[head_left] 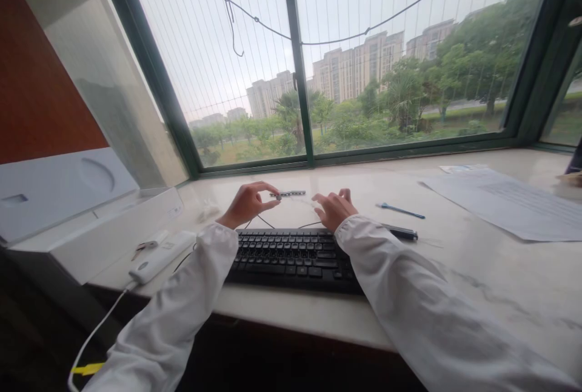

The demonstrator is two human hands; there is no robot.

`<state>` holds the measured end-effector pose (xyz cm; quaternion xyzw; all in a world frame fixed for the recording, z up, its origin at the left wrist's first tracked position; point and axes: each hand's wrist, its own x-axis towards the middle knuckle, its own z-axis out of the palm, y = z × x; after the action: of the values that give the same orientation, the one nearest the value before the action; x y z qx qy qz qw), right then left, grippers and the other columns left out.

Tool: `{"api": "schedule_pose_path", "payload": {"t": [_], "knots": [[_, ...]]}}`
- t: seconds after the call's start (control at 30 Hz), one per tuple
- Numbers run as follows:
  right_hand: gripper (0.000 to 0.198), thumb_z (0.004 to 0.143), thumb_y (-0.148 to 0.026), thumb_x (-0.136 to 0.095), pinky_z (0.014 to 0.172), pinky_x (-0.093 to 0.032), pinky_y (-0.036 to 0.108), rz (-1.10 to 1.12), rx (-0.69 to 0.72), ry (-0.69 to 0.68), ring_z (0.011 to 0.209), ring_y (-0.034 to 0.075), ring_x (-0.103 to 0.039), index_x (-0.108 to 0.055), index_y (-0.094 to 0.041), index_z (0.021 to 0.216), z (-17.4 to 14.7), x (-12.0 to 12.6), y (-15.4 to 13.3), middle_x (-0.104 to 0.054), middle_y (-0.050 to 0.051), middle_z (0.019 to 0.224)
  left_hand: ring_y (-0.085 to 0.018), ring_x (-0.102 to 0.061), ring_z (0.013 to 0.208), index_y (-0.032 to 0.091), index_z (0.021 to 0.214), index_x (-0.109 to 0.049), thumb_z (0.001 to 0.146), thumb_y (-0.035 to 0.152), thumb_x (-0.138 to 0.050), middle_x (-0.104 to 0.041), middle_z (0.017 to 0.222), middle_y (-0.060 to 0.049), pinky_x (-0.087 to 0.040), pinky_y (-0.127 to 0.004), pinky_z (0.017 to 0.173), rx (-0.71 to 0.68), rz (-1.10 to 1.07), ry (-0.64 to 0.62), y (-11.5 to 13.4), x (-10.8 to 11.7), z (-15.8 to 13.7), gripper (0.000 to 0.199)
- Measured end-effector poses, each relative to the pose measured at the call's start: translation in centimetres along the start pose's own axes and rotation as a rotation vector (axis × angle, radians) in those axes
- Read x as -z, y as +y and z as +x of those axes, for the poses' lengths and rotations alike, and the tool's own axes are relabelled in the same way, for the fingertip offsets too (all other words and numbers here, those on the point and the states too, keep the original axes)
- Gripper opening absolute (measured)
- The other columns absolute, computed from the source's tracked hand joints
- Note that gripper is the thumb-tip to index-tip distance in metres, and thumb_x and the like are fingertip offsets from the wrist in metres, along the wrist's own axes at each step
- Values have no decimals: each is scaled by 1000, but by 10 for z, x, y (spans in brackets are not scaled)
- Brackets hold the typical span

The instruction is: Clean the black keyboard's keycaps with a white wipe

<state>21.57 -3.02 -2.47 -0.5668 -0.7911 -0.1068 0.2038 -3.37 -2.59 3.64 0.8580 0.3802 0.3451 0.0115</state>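
My left hand [251, 203] is raised beyond the keyboard, thumb and forefinger pinching a small dark piece [279, 196] that looks like a keycap. Just behind it, a short dark strip with light spots [295, 192] lies on the white sill; it may be a row of small pieces. My right hand [335, 209] hovers past the keyboard's far edge, thumb and forefinger apart. Close to its fingertips is a thin, pale, blurred thing [305, 200], too faint to name. The black keyboard [291, 255] lies below both hands, its right end partly under my right sleeve.
To the right are a blue pen [400, 210], a dark cylindrical thing [402, 232] and printed paper [509, 201]. At left are a white power strip [166, 255], keys [144, 246] and an open white box [113, 231]. The window [309, 156] stands behind.
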Motion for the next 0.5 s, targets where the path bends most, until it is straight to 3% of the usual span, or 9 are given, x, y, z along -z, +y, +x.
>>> {"api": "schedule_pose_path", "payload": {"t": [0.1,0.23,0.33,0.5], "knots": [[30,91,-29,-43,85,-17,40,12,6,-5,84,23,-62,-61,-21,113,0,0,-1,-72,11,86,-6,-51,49,17,89,-74,77,38,-68,-74,90,-5,-40,-18,48,19,-12,-261,-5,31,-10,25],[28,90,-26,-44,85,-18,40,64,25,-28,86,23,-62,-64,-21,110,-1,0,-2,-73,10,82,-11,-63,69,20,86,-76,73,33,-71,-74,84,-3,-44,-18,59,72,3,-618,-13,60,-25,19],[28,89,-24,-46,86,-18,41,93,20,-38,86,23,-62,-65,-21,109,0,-1,-2,-74,9,83,-12,-65,72,25,84,-77,69,32,-74,-74,82,1,-45,-19,65,136,91,-738,-20,67,-36,17],[26,88,-24,-48,89,-18,42,110,5,-56,89,24,-62,-68,-22,104,0,-2,-1,-74,8,84,-14,-66,71,28,82,-78,65,33,-76,-74,79,2,-46,-21,68,206,178,-802,-29,64,-49,18]]}}
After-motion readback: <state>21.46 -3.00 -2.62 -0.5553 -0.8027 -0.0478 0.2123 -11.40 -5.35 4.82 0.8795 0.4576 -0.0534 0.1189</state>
